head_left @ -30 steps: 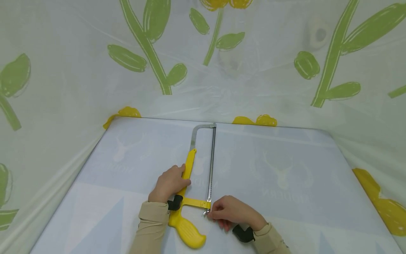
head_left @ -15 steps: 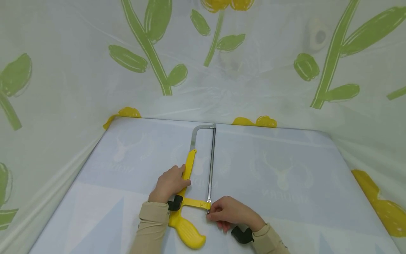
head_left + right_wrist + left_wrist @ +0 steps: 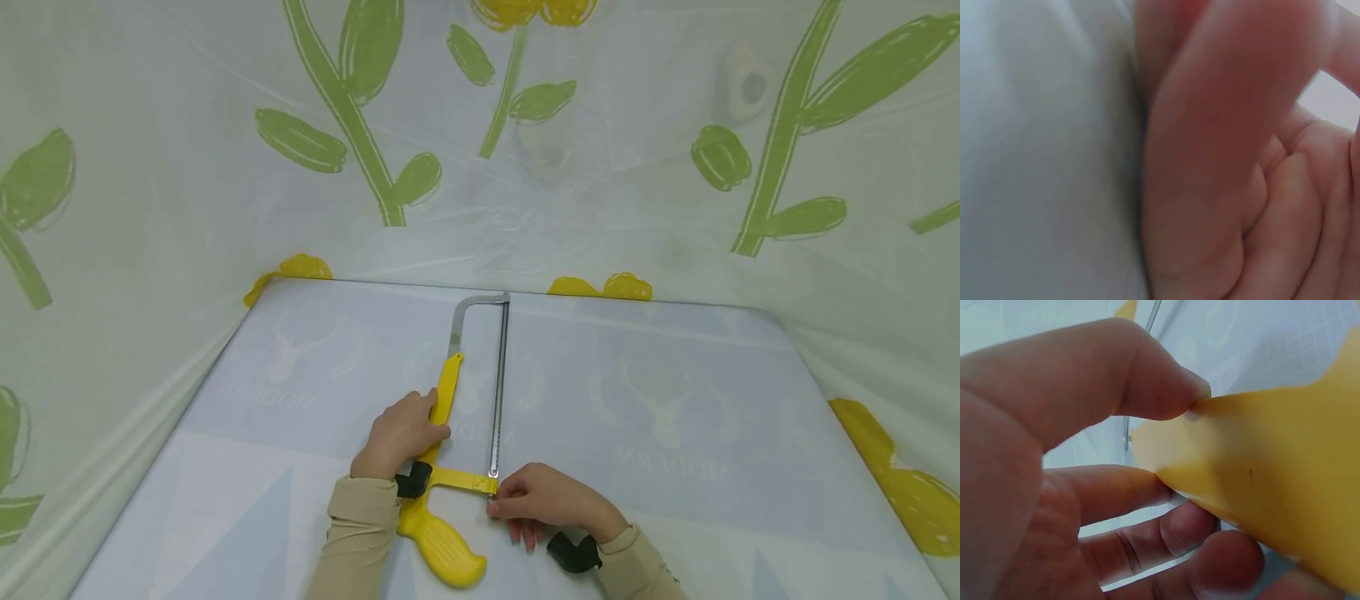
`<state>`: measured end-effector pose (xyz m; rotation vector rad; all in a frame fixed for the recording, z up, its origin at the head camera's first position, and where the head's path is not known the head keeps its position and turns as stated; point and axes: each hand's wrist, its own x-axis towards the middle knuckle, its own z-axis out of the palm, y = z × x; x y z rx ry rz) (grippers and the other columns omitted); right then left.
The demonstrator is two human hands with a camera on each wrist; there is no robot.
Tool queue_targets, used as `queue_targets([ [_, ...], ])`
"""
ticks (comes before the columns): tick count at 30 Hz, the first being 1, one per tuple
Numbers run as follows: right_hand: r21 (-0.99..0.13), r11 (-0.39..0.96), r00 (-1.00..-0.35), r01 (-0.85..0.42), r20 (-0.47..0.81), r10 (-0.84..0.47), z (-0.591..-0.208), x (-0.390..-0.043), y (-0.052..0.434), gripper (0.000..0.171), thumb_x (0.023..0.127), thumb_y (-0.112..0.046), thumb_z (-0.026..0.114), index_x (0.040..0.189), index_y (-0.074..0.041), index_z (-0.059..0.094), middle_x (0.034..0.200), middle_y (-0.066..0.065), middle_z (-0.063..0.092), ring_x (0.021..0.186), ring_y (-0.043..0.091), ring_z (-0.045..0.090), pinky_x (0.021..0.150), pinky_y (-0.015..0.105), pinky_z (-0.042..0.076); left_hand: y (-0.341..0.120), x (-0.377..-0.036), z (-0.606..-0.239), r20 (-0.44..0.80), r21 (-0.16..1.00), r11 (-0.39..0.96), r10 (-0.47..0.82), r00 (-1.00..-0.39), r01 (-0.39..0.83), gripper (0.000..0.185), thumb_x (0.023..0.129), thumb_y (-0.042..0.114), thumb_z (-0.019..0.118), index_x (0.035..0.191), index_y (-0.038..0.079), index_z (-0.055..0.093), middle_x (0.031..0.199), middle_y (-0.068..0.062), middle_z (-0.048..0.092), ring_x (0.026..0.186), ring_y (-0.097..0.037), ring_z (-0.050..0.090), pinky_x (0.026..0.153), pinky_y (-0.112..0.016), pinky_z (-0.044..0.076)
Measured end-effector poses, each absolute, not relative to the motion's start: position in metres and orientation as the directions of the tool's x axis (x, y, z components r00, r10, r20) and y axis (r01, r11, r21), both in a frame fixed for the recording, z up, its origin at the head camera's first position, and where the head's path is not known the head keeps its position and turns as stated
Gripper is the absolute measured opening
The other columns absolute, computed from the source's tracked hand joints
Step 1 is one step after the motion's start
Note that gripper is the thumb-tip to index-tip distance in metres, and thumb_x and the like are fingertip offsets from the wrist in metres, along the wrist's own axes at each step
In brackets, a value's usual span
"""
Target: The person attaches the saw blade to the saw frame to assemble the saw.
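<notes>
A hacksaw with a yellow frame and yellow handle lies on the table, its metal blade on the right side. My left hand grips the yellow frame; in the left wrist view the thumb and fingers pinch the edges of the yellow frame. With thumb and index finger my right hand pinches the small wing nut at the blade's near end, mostly hidden by the fingertips. Only curled fingers of that hand show in the right wrist view, blurred.
The table has a pale cloth printed with deer heads and blue triangles. Behind it and at both sides hangs a white curtain with green leaves and yellow flowers. The saw's far end lies close to the table's back edge.
My right thumb and fingertips have closed over the wing nut, which showed more plainly a second ago. The left hand and the hacksaw keep their places.
</notes>
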<state>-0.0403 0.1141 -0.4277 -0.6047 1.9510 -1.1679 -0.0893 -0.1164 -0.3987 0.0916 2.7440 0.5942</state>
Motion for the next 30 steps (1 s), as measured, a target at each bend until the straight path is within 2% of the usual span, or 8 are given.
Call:
queue_targets([
  [8, -0.904, 0.427, -0.588, -0.013, -0.339, -0.735, -0.4316, -0.0415, 0.1165, 0.021, 0.084, -0.031, 0.059, 0.077, -0.013, 0.066, 0.053, 0.001, 0.058, 0.04, 0.014, 0.052, 0.039, 0.03, 0.043, -0.1153, -0.087, -0.3946, -0.3, 0.419, 0.908, 0.129, -0.945, -0.009, 0.069, 0.076, 0.028, 0.061, 0.137, 0.008, 0.036, 0.107, -0.013, 0.052, 0.062, -0.019, 0.045, 0.054, -0.03, 0.036],
  [17, -0.909, 0.417, -0.624, 0.023, -0.339, -0.704, -0.4298, -0.0412, 0.1171, 0.02, 0.081, -0.03, 0.063, 0.078, -0.01, 0.062, 0.051, 0.003, 0.057, 0.038, 0.017, 0.053, 0.038, 0.033, 0.045, -0.1146, -0.0868, -0.3958, -0.294, 0.405, 0.914, 0.132, -0.947, 0.002, 0.068, 0.076, 0.029, 0.06, 0.136, 0.007, 0.038, 0.109, -0.015, 0.051, 0.065, -0.02, 0.045, 0.056, -0.031, 0.038],
  [30, -0.895, 0.446, -0.624, 0.021, -0.36, -0.693, -0.428, -0.0403, 0.1141, 0.021, 0.081, -0.032, 0.063, 0.08, -0.011, 0.062, 0.051, 0.004, 0.058, 0.037, 0.018, 0.053, 0.039, 0.036, 0.045, -0.1153, -0.0869, -0.396, -0.295, 0.41, 0.912, 0.124, -0.947, -0.008, 0.068, 0.076, 0.028, 0.061, 0.136, 0.008, 0.038, 0.108, -0.015, 0.052, 0.066, -0.02, 0.045, 0.056, -0.032, 0.038],
])
